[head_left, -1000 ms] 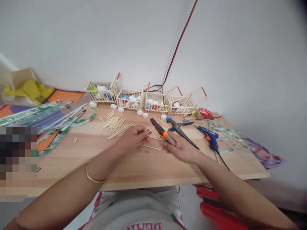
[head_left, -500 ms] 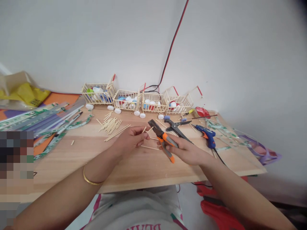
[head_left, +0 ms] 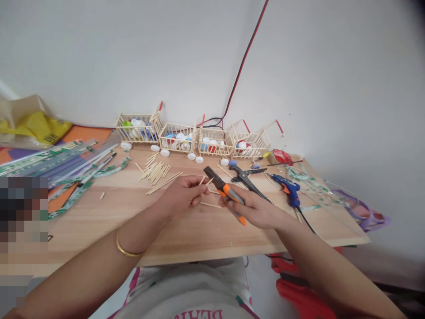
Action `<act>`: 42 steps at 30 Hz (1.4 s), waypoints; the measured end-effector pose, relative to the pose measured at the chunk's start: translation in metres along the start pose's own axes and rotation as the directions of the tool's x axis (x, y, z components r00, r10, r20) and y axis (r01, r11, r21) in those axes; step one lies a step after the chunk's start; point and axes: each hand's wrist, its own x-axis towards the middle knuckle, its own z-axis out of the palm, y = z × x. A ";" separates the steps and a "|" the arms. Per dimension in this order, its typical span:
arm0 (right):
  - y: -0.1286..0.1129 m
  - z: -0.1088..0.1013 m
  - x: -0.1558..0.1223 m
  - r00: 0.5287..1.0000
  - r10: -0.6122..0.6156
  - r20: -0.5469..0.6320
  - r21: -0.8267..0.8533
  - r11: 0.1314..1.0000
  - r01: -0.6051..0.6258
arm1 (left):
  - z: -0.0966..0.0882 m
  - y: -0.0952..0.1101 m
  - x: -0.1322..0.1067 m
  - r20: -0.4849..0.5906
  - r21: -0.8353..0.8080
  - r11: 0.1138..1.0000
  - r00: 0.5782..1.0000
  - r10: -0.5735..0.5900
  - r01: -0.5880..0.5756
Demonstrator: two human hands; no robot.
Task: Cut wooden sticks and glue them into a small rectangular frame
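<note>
My left hand (head_left: pixel 186 191) pinches thin wooden sticks (head_left: pixel 210 181), whose ends poke up past the fingertips. Close to those ends are the dark jaws of a pair of pliers (head_left: pixel 215 177) with orange and grey handles. My right hand (head_left: pixel 254 206) is wrapped around the handles. Whether the jaws touch a stick I cannot tell. Behind the left hand lies a loose pile of short wooden sticks (head_left: pixel 156 173). A second, dark hand tool (head_left: pixel 245 178) rests just beyond my right hand, and a blue glue gun (head_left: pixel 289 189) lies to its right.
Several small stick-built carts (head_left: pixel 179 139) filled with coloured caps stand along the wall. Plastic-wrapped packs (head_left: pixel 63 161) cover the table's left side, near a yellow bag (head_left: pixel 43 126). A black-and-red cable (head_left: pixel 245 57) runs up the wall. Clear wrappers (head_left: pixel 312 190) lie at right.
The pliers' handles have come closer together in my right hand. My left hand keeps its pinch on the sticks. The whole view has shifted slightly.
</note>
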 end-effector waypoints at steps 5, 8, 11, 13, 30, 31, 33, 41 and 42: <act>0.000 0.000 0.001 1.000 -0.006 0.005 -0.003 1.000 0.006 | 0.000 0.000 0.000 -0.020 -0.004 1.000 1.000 -0.019 0.019; 0.002 0.000 0.001 1.000 -0.020 0.020 0.007 1.000 0.020 | -0.001 0.000 0.000 -0.028 -0.002 1.000 1.000 -0.014 0.014; 0.002 0.000 0.002 0.999 -0.016 0.028 -0.002 1.000 0.016 | -0.001 -0.002 0.000 -0.023 0.000 1.000 1.000 -0.002 0.002; 0.002 0.000 0.002 1.000 -0.011 0.022 -0.012 1.000 0.011 | 0.000 -0.002 0.000 -0.029 -0.002 1.000 1.000 -0.004 0.004; 0.000 0.000 0.004 1.000 -0.014 0.026 -0.005 1.000 0.014 | -0.001 0.001 0.000 -0.046 0.063 0.998 0.999 0.010 -0.007; 0.000 0.000 0.004 1.000 -0.014 0.023 -0.015 1.000 0.014 | -0.001 0.000 0.000 -0.046 0.066 0.998 0.999 0.008 -0.004; -0.001 0.000 0.004 1.000 -0.016 0.018 -0.027 1.000 0.016 | -0.001 0.000 0.000 -0.048 0.068 0.998 0.999 0.003 0.000; -0.003 -0.003 0.005 0.998 -0.042 0.054 0.017 0.999 0.041 | 0.000 0.001 -0.001 -0.040 0.020 1.000 0.999 0.005 -0.004; -0.003 -0.002 0.005 0.998 -0.042 0.051 0.011 0.999 0.042 | 0.000 0.001 -0.002 -0.039 0.024 1.000 0.999 0.002 -0.001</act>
